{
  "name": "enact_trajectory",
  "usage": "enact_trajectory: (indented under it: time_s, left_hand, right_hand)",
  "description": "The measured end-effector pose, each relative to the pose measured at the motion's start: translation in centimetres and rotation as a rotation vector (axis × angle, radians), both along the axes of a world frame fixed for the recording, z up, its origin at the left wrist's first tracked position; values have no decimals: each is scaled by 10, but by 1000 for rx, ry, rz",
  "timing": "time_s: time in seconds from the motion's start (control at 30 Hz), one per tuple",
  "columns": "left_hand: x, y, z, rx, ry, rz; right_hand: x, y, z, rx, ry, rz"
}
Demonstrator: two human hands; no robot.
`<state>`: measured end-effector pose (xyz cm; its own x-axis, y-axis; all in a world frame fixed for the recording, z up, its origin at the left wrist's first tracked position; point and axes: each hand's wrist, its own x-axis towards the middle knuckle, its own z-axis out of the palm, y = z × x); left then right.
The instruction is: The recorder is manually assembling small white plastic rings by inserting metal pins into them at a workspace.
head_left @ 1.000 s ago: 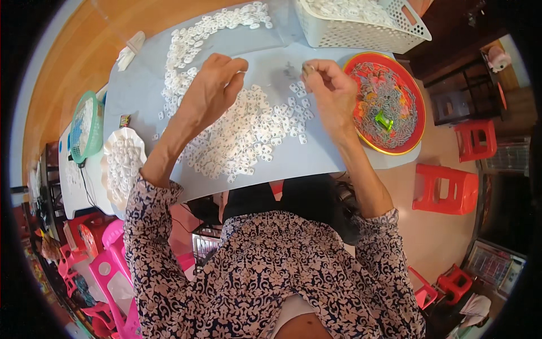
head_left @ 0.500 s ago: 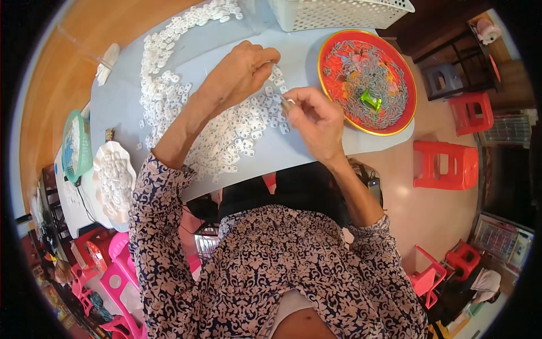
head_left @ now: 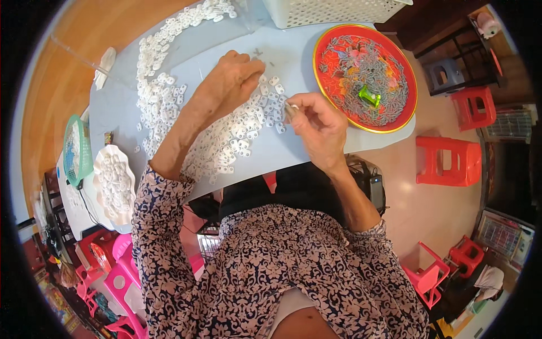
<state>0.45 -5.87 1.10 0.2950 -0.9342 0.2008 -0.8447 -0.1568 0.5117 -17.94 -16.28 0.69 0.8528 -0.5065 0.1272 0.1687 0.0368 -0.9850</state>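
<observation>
My left hand (head_left: 236, 76) is over the pile of small white plastic pieces with holes (head_left: 234, 127), its fingers curled together. Whatever those fingers hold is hidden behind the hand. To its right, my right hand (head_left: 322, 129) is closed, thumb against fingers, on small grey pieces (head_left: 290, 111); a bit of white shows at the fingertips. Several white pieces lie between the two hands. A few loose grey pieces (head_left: 258, 52) rest on the table just beyond the left hand.
At the right of the grey table (head_left: 271, 155) stands a red round tray (head_left: 323, 85) of small grey rod-shaped pieces with a green wrapper (head_left: 370, 97). A white perforated basket (head_left: 339, 12) is behind. Left are a scalloped dish (head_left: 129, 195) and a green basket (head_left: 84, 150). Red stools (head_left: 449, 161) stand right.
My left hand has moved left, away from the right hand, uncovering white pieces and loose grey ones. My right hand keeps its grip and is slightly farther from the white pile.
</observation>
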Motion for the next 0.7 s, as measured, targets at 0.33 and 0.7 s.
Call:
enact_trajectory:
  time_s: [0.33, 0.7]
  left_hand:
    - [-22, 1, -1, -45, -162, -20]
    - [-8, 2, 39, -180, -55, 71]
  right_hand:
    - [0, -1, 1, -8, 43, -63]
    - [-7, -7, -6, -51, 43, -64]
